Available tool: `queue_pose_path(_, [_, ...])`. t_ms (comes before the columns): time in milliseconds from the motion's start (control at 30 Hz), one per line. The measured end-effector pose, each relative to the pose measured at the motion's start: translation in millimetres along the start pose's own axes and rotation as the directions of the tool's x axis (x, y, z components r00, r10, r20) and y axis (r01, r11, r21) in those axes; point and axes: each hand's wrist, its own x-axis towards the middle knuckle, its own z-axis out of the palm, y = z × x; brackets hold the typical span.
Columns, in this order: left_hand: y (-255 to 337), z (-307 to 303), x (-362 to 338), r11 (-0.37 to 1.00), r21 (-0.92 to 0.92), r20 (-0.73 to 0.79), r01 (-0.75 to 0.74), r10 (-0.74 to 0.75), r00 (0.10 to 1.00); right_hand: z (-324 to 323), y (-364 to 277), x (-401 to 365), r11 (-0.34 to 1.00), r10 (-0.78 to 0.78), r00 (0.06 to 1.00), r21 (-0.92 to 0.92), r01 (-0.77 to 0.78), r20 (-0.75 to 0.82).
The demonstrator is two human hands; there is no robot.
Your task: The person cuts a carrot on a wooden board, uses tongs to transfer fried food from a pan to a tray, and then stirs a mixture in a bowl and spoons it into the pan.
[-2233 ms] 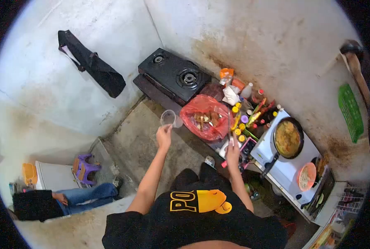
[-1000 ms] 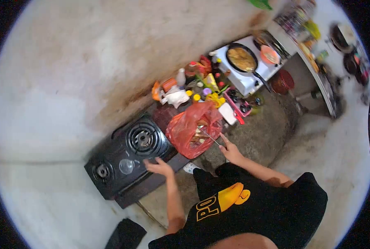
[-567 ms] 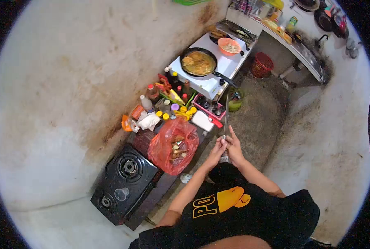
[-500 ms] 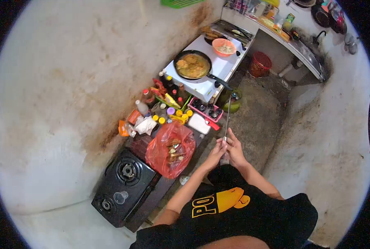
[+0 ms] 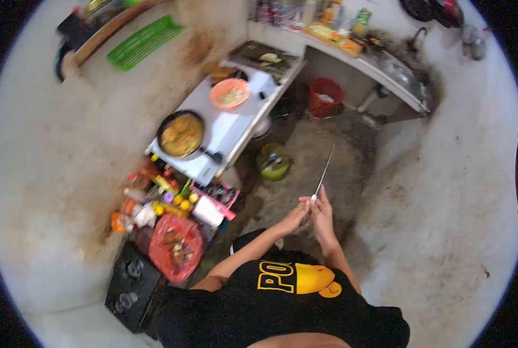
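Clasping the knife (image 5: 324, 171) by its handle with my right hand (image 5: 325, 219) and left hand (image 5: 292, 218) both closed on it, blade pointing away over the floor (image 5: 357, 174), I am risking a cut if my crowded fingers slide forward.

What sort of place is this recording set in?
Probably a modest home kitchen: a frying pan of food on a white stove, sauce bottles along the wall, and a knife in the right hand.
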Motion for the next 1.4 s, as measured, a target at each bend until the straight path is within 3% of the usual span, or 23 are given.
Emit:
queue_pose_path(67, [4,12,41,0.989,-0.13,0.165,0.069,-0.047,0.985,-38,13,31,0.993,-0.093,0.989,0.068,0.101,-0.117])
queue_pose_path(100, [0,12,65,0.991,-0.118,0.203,0.059,-0.034,0.979,-52,15,47,0.985,-0.122,0.978,0.104,0.141,-0.171])
queue_pose_path(167, [-12,6,115,0.968,0.016,0.268,0.249,-0.244,0.932,-75,-5,64,0.972,-0.055,0.974,0.211,0.102,-0.218])
queue_pose_path(200, [-10,7,139,0.971,0.033,0.291,0.236,-0.235,0.927,-87,-13,77,0.968,-0.008,0.969,0.243,0.07,-0.247])
queue_pose_path(400, [-11,-11,324,0.93,0.021,0.197,0.366,-0.363,0.911,-196,-8,197,0.941,0.108,0.951,0.337,-0.004,-0.29])
queue_pose_path(467, [-14,-19,395,0.941,-0.096,0.046,0.323,-0.32,0.946,-227,-24,252,0.947,0.117,0.92,0.32,0.01,-0.373])
queue_pose_path(533, [14,-18,466,0.962,-0.133,-0.006,0.24,-0.242,0.97,-265,-24,306,0.993,0.054,0.885,0.118,0.001,-0.463])
queue_pose_path(567, [36,-17,492,0.959,-0.18,-0.032,0.217,-0.226,0.974,-264,-69,320,0.991,0.094,0.862,0.134,-0.031,-0.499])
queue_pose_path(700, [51,-36,628,0.998,-0.03,-0.083,-0.053,0.05,0.995,-301,-150,403,0.991,0.098,0.912,0.119,-0.055,-0.397])
queue_pose_path(733, [73,-30,648,0.996,-0.025,-0.138,-0.091,0.086,0.987,-311,-162,425,0.999,0.029,0.919,0.041,-0.014,-0.392])
queue_pose_path(767, [61,-40,686,0.981,0.128,-0.155,-0.143,0.162,0.974,-320,-169,445,0.999,-0.044,0.925,-0.032,0.034,-0.378])
queue_pose_path(800, [77,-40,708,0.982,0.135,-0.164,-0.13,0.151,0.975,-328,-174,464,0.999,-0.029,0.928,-0.023,0.023,-0.371])
queue_pose_path(867, [123,-32,748,0.906,0.405,-0.193,-0.12,0.213,0.958,-351,-180,504,0.978,-0.119,0.912,-0.203,0.041,-0.392])
queue_pose_path(900, [125,-38,777,0.841,0.512,-0.216,-0.176,0.325,0.921,-369,-164,530,0.971,-0.132,0.915,-0.233,0.044,-0.38])
queue_pose_path(967, [129,-45,831,0.748,0.621,-0.279,-0.233,0.488,0.827,-386,-172,570,0.988,-0.045,0.945,-0.157,-0.006,-0.323])
queue_pose_path(1033, [151,-45,872,0.681,0.712,-0.298,-0.168,0.511,0.806,-409,-180,612,0.992,0.057,0.969,-0.094,-0.082,-0.24])
queue_pose_path(1100, [158,-41,902,0.668,0.74,-0.355,-0.078,0.487,0.798,-430,-189,661,0.971,-0.021,0.989,-0.237,-0.014,-0.144])
queue_pose_path(1167, [164,-38,936,0.462,0.883,-0.27,-0.089,0.652,0.708,-450,-210,704,0.967,-0.042,0.995,-0.252,0.019,-0.086])
queue_pose_path(1200, [166,-39,946,0.464,0.884,-0.29,-0.065,0.651,0.702,-456,-223,720,0.964,-0.066,0.995,-0.262,0.045,-0.07])
queue_pose_path(1267, [166,-39,968,0.209,0.977,-0.162,0.046,0.581,0.797,-476,-251,753,0.954,-0.019,0.999,-0.3,0.007,-0.038])
queue_pose_path(1300, [165,-40,977,0.167,0.984,-0.144,0.059,0.557,0.818,-484,-266,767,0.965,0.021,0.999,-0.259,-0.032,-0.046])
queue_pose_path(1333, [163,-40,985,0.177,0.981,-0.167,0.081,0.553,0.816,-490,-276,781,0.973,0.067,0.996,-0.216,-0.077,-0.053])
queue_pose_path(1400, [161,-41,987,0.219,0.96,-0.264,0.174,0.502,0.823,-510,-270,821,0.925,-0.014,1.0,-0.38,0.011,-0.006])
